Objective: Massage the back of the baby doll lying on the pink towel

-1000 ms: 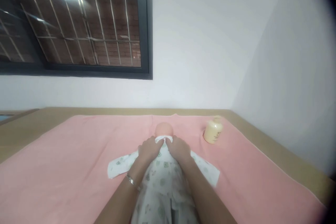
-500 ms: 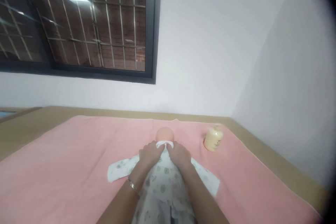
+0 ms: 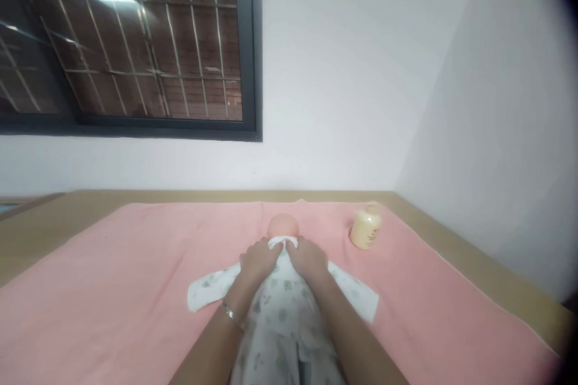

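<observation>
A doll's bald, rounded head point(image 3: 283, 225) shows beyond the collar of a white baby garment with a green print point(image 3: 282, 307). Both sleeves of the garment spread out sideways, and its lower part runs toward me. My left hand point(image 3: 259, 260), with a bracelet at the wrist, is closed on the left side of the collar. Opposite it, my right hand point(image 3: 309, 258) is closed on the collar's right side. The two thumbs lie close together on the cloth just below the neck. The doll's body and the fingertips are hidden.
A pink sheet point(image 3: 135, 264) lies under the garment on a tan surface point(image 3: 103, 197). To the right stands a pale yellow pump bottle point(image 3: 365, 230). Behind are a white wall point(image 3: 334, 84) and a dark-framed barred window point(image 3: 253, 48).
My view has shifted slightly, so the window sits further left. Both hands keep their hold on the collar, and the garment and bottle stay in place.
</observation>
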`<state>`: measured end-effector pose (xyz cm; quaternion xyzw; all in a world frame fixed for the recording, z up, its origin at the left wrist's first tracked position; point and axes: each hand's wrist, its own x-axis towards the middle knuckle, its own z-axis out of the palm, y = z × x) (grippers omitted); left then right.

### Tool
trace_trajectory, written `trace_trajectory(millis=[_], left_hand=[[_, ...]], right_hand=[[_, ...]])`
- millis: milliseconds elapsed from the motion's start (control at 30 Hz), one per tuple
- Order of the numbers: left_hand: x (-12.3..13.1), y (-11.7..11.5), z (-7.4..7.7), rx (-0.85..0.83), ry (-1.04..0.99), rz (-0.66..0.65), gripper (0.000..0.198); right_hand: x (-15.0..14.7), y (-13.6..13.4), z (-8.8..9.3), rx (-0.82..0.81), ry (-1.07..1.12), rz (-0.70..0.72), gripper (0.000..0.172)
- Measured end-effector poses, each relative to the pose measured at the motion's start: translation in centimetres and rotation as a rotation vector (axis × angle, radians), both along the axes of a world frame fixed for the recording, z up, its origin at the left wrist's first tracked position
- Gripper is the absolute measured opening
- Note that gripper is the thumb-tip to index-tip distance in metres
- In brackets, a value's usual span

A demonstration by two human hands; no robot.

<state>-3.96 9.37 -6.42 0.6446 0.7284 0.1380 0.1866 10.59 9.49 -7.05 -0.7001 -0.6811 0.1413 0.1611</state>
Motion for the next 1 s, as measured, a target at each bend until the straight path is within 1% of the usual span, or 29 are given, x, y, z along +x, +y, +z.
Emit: trace_trajectory(millis=[567, 1000], left_hand=[[0.02, 0.1, -0.39, 0.017, -0.015, 0.02, 0.055], [-0.01, 0.13, -0.34, 0.021, -0.013, 0.017, 0.058]], right_hand=[[0.11, 0.36, -0.28, -0.037, -0.009, 0.002, 0.059], [0.15, 0.63, -0.61, -0.023, 0.008, 0.002, 0.059]])
